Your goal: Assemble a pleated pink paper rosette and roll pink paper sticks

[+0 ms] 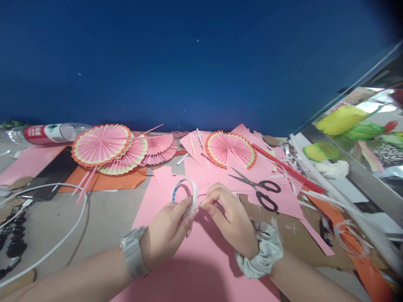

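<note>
Wall: a deep blue wall (201,63) fills the upper half, behind the counter.
Counter: a grey counter (107,218) strewn with paper scraps; a white cable (63,235) loops over its left side.
Pink sheet: a large pink paper sheet (201,272) lies flat under both hands.
Orange paper: an orange sheet (103,181) lies at the far left, partly under the fans.
Fans: a cluster of pleated pink paper fans (100,144) lies far left; a single fan (229,149) lies far centre.
Bottle: a clear plastic bottle (53,132) with a red label lies on its side at the far left edge.
Scissors: black-handled scissors (260,191) lie half open just right of the right hand, untouched.
Left hand: the left hand (166,233), a watch (134,251) on its wrist, pinches the lower rim of the tape roll with thumb and fingers.
Right hand: the right hand (231,218), a grey scrunchie (262,249) on its wrist, has its fingertips pressed together on the roll's right rim.
Tape roll: the white tape roll (185,193) stands on edge above the pink sheet, between both hands, just beyond the left fingertips.
</note>
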{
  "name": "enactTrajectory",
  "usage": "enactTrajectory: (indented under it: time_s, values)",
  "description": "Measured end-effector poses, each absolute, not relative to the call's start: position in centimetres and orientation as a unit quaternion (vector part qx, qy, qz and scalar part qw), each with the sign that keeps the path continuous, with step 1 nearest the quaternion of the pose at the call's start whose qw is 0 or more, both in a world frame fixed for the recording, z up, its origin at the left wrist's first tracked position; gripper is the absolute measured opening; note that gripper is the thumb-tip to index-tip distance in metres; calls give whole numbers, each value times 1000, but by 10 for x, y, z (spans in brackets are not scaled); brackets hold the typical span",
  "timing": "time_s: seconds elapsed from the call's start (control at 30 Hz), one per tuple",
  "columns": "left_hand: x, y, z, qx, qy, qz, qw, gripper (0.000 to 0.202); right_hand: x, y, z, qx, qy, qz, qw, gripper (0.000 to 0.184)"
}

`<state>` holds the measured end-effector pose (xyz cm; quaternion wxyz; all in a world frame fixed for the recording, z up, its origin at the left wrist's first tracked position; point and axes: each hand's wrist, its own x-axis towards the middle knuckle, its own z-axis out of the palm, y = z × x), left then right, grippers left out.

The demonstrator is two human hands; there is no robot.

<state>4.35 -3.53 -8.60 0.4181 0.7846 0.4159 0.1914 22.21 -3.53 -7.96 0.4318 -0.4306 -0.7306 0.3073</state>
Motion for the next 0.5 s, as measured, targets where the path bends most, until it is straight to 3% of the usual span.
enactTrajectory:
  time_s: [0.13, 0.33, 0.5]
  values:
    - [44, -34, -88, 789, 422, 189, 404, 32, 225, -34, -67, -443, -743, 279, 416, 13]
    - [40, -38, -93, 803, 402, 216, 384, 26, 228, -39, -47, -453, -755, 224, 419, 12]
    - [38, -40, -96, 800, 409, 227, 375, 26, 226, -47, -36, -439, -758, 251, 413, 10]
